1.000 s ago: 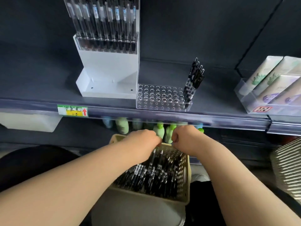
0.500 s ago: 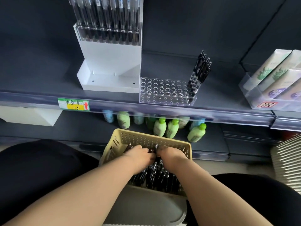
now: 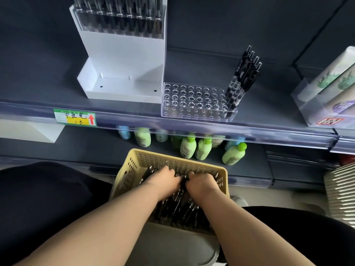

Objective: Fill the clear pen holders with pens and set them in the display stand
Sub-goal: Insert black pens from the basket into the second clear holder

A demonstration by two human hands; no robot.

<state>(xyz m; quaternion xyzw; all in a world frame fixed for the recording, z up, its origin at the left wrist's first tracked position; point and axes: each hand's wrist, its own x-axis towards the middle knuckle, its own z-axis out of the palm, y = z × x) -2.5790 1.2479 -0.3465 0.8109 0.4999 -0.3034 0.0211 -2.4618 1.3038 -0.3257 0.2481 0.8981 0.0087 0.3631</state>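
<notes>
I am reaching both my left hand (image 3: pixel 163 181) and right hand (image 3: pixel 201 186) down into the yellow basket (image 3: pixel 134 162) of loose pens (image 3: pixel 178 208), fingers curling into the pile to gather a bunch, though I cannot tell whether they are gripping any. The clear holder (image 3: pixel 194 104) is waiting at the shelf's front edge, just beside the white display stand (image 3: pixel 124 60), and only its right-end holes are holding pens. The price tag (image 3: pixel 75 117) on that edge is showing handwritten "中性笔", what looks like "1.5", and a red arrow.
</notes>
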